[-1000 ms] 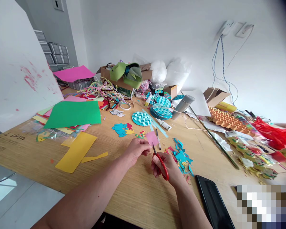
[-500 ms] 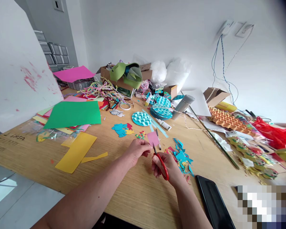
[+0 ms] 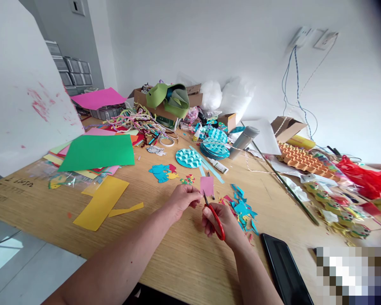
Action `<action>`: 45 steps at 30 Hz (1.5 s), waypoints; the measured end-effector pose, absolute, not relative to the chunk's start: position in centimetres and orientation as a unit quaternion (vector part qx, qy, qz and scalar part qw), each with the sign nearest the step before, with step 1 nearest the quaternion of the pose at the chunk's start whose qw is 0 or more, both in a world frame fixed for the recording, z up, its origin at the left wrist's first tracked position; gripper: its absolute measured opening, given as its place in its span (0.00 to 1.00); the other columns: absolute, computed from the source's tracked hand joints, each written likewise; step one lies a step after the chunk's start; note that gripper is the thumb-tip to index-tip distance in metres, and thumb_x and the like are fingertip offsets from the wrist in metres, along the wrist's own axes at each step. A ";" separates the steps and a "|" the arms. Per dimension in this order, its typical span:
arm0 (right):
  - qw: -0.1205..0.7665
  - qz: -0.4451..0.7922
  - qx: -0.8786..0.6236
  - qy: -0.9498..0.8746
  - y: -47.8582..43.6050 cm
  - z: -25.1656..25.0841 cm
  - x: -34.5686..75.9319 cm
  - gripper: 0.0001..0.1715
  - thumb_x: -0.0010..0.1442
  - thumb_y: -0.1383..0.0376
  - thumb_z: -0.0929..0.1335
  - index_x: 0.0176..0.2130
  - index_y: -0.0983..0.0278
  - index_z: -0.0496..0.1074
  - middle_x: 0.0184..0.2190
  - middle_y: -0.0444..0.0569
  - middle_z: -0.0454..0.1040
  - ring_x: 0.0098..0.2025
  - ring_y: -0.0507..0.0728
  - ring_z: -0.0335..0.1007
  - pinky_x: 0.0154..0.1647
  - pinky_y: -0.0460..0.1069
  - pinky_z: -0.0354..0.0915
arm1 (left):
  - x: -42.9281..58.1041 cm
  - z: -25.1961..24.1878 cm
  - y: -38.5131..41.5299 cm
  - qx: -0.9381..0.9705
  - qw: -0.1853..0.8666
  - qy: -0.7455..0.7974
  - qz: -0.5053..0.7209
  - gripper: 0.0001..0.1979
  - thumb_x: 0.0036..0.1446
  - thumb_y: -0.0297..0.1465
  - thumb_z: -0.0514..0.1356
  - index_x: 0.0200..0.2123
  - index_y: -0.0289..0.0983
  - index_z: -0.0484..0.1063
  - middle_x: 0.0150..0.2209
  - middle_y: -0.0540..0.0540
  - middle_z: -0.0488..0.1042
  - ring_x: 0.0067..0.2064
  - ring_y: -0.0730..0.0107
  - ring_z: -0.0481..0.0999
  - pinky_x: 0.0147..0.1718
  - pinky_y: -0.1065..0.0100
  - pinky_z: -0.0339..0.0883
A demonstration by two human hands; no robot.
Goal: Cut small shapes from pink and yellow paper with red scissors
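Observation:
My left hand (image 3: 184,199) pinches a small pink paper square (image 3: 207,185) by its lower left corner. Red-handled scissors (image 3: 216,222) are gripped in my right hand (image 3: 220,220), their blades pointing up at the paper's lower edge. Whether the blades have cut into it is too small to make out. Just beyond my left hand lie tiny red, yellow and green paper bits (image 3: 188,179) and blue, red and yellow paper cut-outs (image 3: 160,173). Blue paper scraps (image 3: 243,208) lie right of my right hand. A dark pen-like object is partly hidden behind the pink paper.
Yellow paper (image 3: 101,203) and a green sheet (image 3: 97,152) lie on the left. Blue scalloped discs (image 3: 188,157), a glue tube (image 3: 218,165) and a grey bottle (image 3: 245,142) are beyond my hands. A green stick (image 3: 285,184) and black phone (image 3: 285,269) are on the right.
The pink paper has turned in my left fingers and now stands more upright, slightly further right. It covers more of the dark pen-like object. Both hands stay nearly in place.

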State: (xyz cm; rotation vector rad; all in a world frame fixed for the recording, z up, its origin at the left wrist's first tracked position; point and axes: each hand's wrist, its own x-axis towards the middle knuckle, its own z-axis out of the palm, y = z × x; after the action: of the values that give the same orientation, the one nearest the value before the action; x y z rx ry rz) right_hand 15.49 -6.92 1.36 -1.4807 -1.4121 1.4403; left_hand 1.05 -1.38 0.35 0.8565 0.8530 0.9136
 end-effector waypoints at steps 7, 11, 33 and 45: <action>0.318 0.555 -0.555 -0.532 -6.9 1.1 15.6 0.31 0.45 0.41 0.72 0.22 0.65 0.67 0.16 0.45 0.71 0.14 0.51 0.67 0.13 0.43 0.61 | 1.1 0.3 -1.4 0.385 0.722 0.388 0.423 0.06 0.36 0.30 0.63 0.21 0.34 0.70 0.19 0.53 0.67 0.20 0.79 0.63 0.23 0.72 0.58; 0.317 0.553 -0.556 -0.534 -6.9 1.2 15.6 0.31 0.45 0.41 0.71 0.22 0.65 0.67 0.15 0.44 0.70 0.15 0.51 0.67 0.13 0.44 0.61 | 1.1 0.4 -1.4 0.382 0.721 0.391 0.426 0.07 0.36 0.30 0.63 0.21 0.34 0.71 0.19 0.53 0.68 0.20 0.80 0.63 0.24 0.72 0.58; 0.304 0.544 -0.553 -0.553 -7.0 1.0 15.9 0.31 0.48 0.40 0.70 0.23 0.65 0.66 0.17 0.45 0.72 0.14 0.50 0.67 0.12 0.42 0.57 | 0.7 0.6 -1.2 0.408 0.713 0.404 0.404 0.08 0.37 0.33 0.63 0.20 0.34 0.70 0.18 0.53 0.66 0.20 0.79 0.62 0.22 0.73 0.55; 0.310 0.551 -0.549 -0.547 -7.0 0.9 15.9 0.31 0.48 0.40 0.70 0.22 0.65 0.66 0.15 0.45 0.71 0.15 0.51 0.68 0.12 0.42 0.57 | 0.9 0.3 -1.2 0.381 0.730 0.384 0.418 0.09 0.35 0.32 0.65 0.21 0.34 0.70 0.20 0.52 0.68 0.21 0.80 0.63 0.24 0.72 0.58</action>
State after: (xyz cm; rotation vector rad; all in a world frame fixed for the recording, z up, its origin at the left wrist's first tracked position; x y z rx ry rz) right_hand 15.88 -6.95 0.88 -1.4511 -1.4439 1.4544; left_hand 0.92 -1.23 0.34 0.8397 0.8455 0.9194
